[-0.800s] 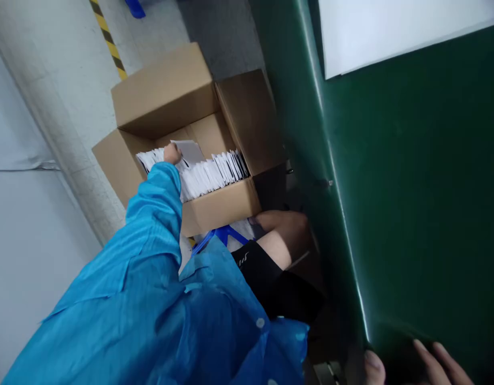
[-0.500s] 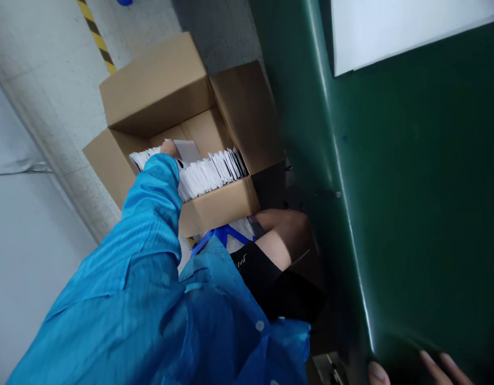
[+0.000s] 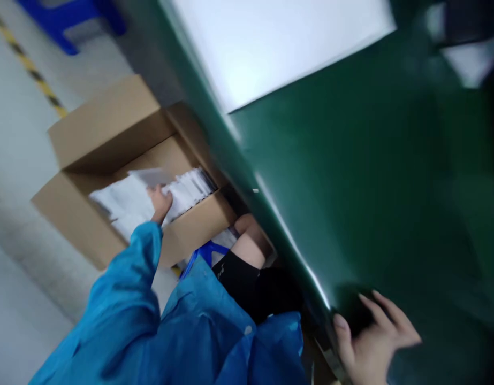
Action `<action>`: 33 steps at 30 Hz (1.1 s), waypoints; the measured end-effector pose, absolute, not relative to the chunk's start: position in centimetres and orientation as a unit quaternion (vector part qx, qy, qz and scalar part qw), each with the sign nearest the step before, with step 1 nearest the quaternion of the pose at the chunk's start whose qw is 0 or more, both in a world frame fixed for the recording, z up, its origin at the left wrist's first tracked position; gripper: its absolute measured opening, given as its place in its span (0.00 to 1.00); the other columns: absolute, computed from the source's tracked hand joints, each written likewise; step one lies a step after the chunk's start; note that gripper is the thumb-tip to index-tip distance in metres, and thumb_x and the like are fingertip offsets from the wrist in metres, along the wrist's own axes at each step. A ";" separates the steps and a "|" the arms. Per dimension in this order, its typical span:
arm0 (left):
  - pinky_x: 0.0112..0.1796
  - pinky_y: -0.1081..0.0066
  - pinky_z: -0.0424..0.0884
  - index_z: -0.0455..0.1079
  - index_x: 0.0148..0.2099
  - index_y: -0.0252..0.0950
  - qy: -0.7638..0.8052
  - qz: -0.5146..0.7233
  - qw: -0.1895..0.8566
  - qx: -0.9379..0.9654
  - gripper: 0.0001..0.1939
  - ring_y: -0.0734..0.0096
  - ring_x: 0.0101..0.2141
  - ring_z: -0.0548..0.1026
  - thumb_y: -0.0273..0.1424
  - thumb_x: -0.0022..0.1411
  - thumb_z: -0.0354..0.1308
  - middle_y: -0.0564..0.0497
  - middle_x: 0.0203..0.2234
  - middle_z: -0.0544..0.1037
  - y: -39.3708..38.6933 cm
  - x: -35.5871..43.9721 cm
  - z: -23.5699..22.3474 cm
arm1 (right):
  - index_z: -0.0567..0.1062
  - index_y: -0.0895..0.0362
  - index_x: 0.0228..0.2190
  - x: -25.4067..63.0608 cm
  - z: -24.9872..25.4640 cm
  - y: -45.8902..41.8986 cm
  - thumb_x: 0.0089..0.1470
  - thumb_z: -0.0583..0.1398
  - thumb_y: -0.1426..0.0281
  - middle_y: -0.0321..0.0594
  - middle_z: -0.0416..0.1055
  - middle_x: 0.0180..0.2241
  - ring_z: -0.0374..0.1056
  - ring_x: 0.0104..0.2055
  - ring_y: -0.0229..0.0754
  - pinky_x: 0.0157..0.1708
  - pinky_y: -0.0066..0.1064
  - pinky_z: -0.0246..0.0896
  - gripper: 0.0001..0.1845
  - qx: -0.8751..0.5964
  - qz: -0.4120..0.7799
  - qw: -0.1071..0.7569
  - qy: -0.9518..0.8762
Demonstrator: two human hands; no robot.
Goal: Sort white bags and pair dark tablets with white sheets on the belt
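Inside the cardboard box (image 3: 202, 224), the left hand (image 3: 161, 201) touches a left-to-right row of white packets (image 3: 185, 193), grip unclear.

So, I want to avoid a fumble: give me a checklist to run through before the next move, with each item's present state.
1. Carton open at the top: ok, flaps folded out.
2. Left hand at the white packets: ok, it is inside the carton among them.
3. Left hand gripping just one packet: cannot tell, the view is blurred.
4. White packets all evenly upright: not ok, those left of the hand lean, broad faces showing.
5. Right hand without a packet: ok, it is at the green table.
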State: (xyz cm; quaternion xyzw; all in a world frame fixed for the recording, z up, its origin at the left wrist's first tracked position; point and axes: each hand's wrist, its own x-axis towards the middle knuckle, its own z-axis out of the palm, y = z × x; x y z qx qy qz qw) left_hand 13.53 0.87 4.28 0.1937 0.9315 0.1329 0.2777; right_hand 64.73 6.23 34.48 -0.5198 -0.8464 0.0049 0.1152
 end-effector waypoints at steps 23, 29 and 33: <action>0.62 0.48 0.58 0.70 0.51 0.41 0.487 0.360 0.075 0.792 0.13 0.55 0.64 0.60 0.39 0.66 0.59 0.42 0.49 0.73 44.9 37.6 33.3 | 0.77 0.56 0.48 58.2 34.9 7.8 0.63 0.62 0.64 0.49 0.75 0.51 0.63 0.63 0.58 0.73 0.60 0.48 0.14 -0.338 0.172 0.172 -0.909; 0.59 0.49 0.55 0.68 0.40 0.41 0.519 0.363 0.050 0.772 0.13 0.62 0.61 0.59 0.42 0.75 0.49 0.46 0.36 0.73 49.2 38.0 33.6 | 0.75 0.55 0.37 58.4 35.0 8.2 0.65 0.58 0.70 0.44 0.74 0.43 0.68 0.53 0.50 0.74 0.55 0.50 0.05 -0.324 0.294 0.252 -0.863; 0.57 0.47 0.58 0.66 0.38 0.40 0.616 0.354 0.018 0.704 0.13 0.53 0.58 0.64 0.41 0.73 0.56 0.43 0.39 0.74 49.1 37.3 33.3 | 0.72 0.54 0.40 58.3 34.7 8.4 0.66 0.56 0.72 0.43 0.71 0.43 0.68 0.49 0.46 0.67 0.54 0.61 0.05 -0.357 0.391 0.372 -0.762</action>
